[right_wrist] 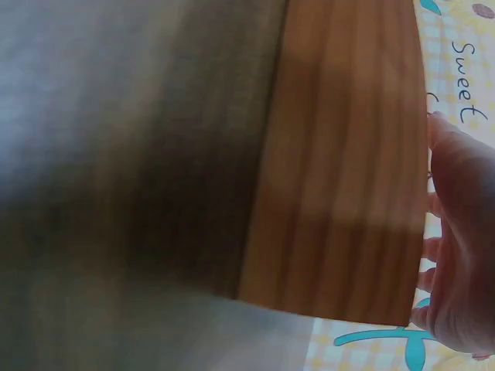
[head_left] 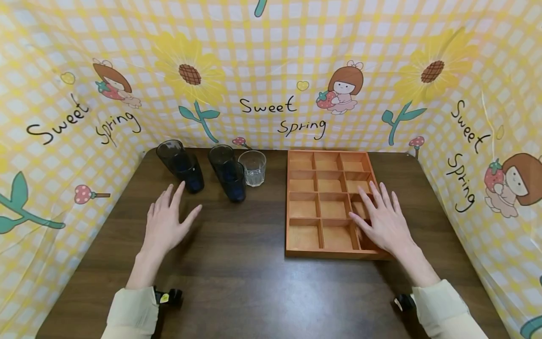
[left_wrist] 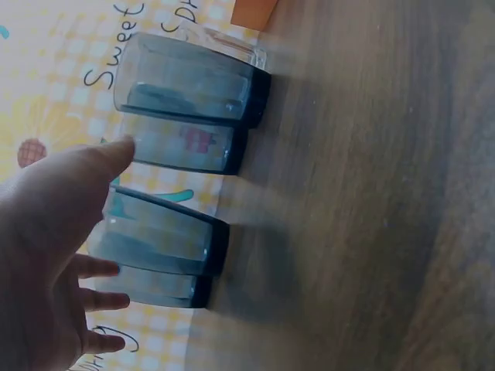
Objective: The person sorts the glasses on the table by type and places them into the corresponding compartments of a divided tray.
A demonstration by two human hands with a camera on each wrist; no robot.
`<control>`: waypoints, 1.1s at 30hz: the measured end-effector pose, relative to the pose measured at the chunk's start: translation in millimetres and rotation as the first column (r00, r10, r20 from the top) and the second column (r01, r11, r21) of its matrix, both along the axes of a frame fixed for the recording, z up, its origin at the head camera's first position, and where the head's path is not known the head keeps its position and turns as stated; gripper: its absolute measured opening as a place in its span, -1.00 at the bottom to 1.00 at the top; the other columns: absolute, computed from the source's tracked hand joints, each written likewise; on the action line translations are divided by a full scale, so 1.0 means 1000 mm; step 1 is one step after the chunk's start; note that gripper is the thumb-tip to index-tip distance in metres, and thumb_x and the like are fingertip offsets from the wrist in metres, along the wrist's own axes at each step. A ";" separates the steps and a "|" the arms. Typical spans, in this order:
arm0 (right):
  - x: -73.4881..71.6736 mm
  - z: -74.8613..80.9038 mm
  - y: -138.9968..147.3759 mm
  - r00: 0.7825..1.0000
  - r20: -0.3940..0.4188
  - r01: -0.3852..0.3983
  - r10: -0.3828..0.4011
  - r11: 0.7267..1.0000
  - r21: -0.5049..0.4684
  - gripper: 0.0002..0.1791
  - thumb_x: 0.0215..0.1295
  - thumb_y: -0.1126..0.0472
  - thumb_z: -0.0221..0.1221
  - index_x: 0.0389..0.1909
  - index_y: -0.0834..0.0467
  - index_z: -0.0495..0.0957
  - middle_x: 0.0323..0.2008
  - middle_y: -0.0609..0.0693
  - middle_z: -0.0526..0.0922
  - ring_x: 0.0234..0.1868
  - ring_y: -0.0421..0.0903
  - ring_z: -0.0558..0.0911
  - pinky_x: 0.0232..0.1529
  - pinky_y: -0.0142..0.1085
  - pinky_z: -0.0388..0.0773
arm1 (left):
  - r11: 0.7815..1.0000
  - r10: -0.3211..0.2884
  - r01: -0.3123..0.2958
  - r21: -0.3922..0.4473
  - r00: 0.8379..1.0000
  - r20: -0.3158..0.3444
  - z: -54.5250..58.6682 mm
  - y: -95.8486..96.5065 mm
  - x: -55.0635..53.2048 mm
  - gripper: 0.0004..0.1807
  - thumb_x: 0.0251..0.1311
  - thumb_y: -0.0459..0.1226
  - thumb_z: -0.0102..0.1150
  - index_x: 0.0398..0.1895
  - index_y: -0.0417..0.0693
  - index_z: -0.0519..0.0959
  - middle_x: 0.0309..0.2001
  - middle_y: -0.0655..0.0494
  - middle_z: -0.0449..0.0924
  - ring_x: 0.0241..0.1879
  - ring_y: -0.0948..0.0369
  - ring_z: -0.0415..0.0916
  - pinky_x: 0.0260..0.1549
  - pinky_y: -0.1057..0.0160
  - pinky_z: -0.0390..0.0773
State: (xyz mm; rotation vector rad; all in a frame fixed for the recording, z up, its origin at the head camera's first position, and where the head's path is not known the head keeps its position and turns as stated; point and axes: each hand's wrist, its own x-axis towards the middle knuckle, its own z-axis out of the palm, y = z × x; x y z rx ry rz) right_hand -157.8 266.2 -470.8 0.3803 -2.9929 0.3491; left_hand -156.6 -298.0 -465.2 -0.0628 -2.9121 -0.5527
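My left hand point(head_left: 164, 225) hovers over the table with fingers spread and holds nothing. Just beyond its fingertips, several dark blue tinted drinking glasses stand in two pairs, the left pair point(head_left: 192, 174) and the right pair point(head_left: 233, 179), one glass in front of another. A clear drinking glass point(head_left: 254, 169) stands right of them. Over the right side of a wooden compartment tray point(head_left: 303, 253) is my right hand point(head_left: 385, 223), fingers spread and nothing in its grasp; it hides some of the compartments. In the right wrist view the tray's front wall point(right_wrist: 340, 170) fills the middle.
The dark wooden table point(head_left: 245, 282) is enclosed at the back and both sides by a yellow checked cloth point(head_left: 271, 56) printed with flowers and figures. Small black cameras sit at the left cuff point(head_left: 131, 306) and the right cuff point(head_left: 440, 301).
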 end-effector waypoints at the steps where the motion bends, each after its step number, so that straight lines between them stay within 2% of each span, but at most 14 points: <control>1: 0.001 -0.002 0.001 1.000 0.004 0.001 -0.001 1.000 -0.005 -0.07 0.63 -0.31 0.12 0.78 0.08 0.11 0.76 0.38 0.04 0.78 0.44 -0.04 0.70 0.43 -0.11 | 1.000 0.011 -0.011 0.022 1.000 -0.009 -0.001 -0.001 -0.002 -0.04 0.60 0.27 0.05 0.84 0.13 -0.05 0.72 -0.43 0.04 0.64 -0.48 0.06 0.49 -0.65 0.07; 5: 0.006 -0.009 0.003 1.000 0.010 0.009 -0.009 1.000 -0.014 -0.08 0.63 -0.32 0.10 0.77 0.09 0.13 0.75 0.38 0.05 0.77 0.43 -0.01 0.70 0.40 -0.09 | 0.994 0.051 -0.048 0.097 0.998 -0.028 -0.006 -0.002 -0.007 -0.03 0.61 0.23 0.07 0.84 0.07 -0.07 0.71 -0.46 0.06 0.61 -0.51 0.10 0.48 -0.63 0.13; 11: 0.014 -0.016 0.008 1.000 0.014 0.020 -0.020 0.999 -0.040 -0.12 0.64 -0.29 0.11 0.76 0.08 0.16 0.74 0.40 0.07 0.77 0.42 0.02 0.70 0.40 -0.06 | 0.977 0.084 -0.079 0.199 0.996 -0.017 -0.014 -0.002 -0.014 0.03 0.61 0.23 0.08 0.85 0.04 -0.17 0.73 -0.46 0.02 0.62 -0.51 0.10 0.48 -0.60 0.18; 15: 0.018 -0.019 0.010 0.999 0.023 0.025 -0.024 0.997 -0.072 -0.13 0.65 -0.29 0.09 0.76 0.08 0.17 0.74 0.41 0.06 0.76 0.43 0.02 0.68 0.42 -0.04 | 0.955 0.090 -0.081 0.285 0.996 -0.016 -0.018 -0.002 -0.019 0.04 0.61 0.20 0.12 0.85 0.01 -0.19 0.74 -0.43 0.00 0.66 -0.47 0.06 0.53 -0.55 0.17; 22: 0.025 -0.019 0.013 0.998 0.053 0.025 -0.020 0.994 -0.108 -0.14 0.67 -0.29 0.06 0.76 0.08 0.17 0.76 0.39 0.01 0.77 0.45 -0.02 0.67 0.45 -0.07 | 0.901 0.110 -0.089 0.425 0.994 -0.026 -0.022 0.002 -0.031 0.06 0.59 0.15 0.17 0.85 0.02 -0.21 0.80 -0.26 -0.07 0.74 -0.34 -0.03 0.64 -0.45 0.08; 29: 0.033 -0.020 0.014 0.998 0.063 0.018 -0.012 0.995 -0.101 -0.16 0.68 -0.28 0.05 0.76 0.06 0.17 0.77 0.37 0.01 0.78 0.43 -0.04 0.68 0.44 -0.08 | 0.864 0.166 -0.139 0.485 0.986 -0.013 -0.028 0.006 -0.040 0.06 0.59 0.14 0.18 0.85 0.06 -0.21 0.78 -0.25 0.04 0.75 -0.25 0.03 0.66 -0.39 0.11; 33: 0.039 -0.022 0.015 0.998 0.064 0.017 -0.011 0.994 -0.103 -0.17 0.67 -0.27 0.07 0.75 0.06 0.20 0.76 0.35 0.06 0.78 0.43 -0.03 0.67 0.46 -0.07 | 0.846 0.187 -0.158 0.509 0.982 -0.005 -0.030 0.008 -0.044 0.05 0.59 0.15 0.17 0.86 0.10 -0.22 0.79 -0.21 0.01 0.76 -0.22 0.03 0.66 -0.38 0.11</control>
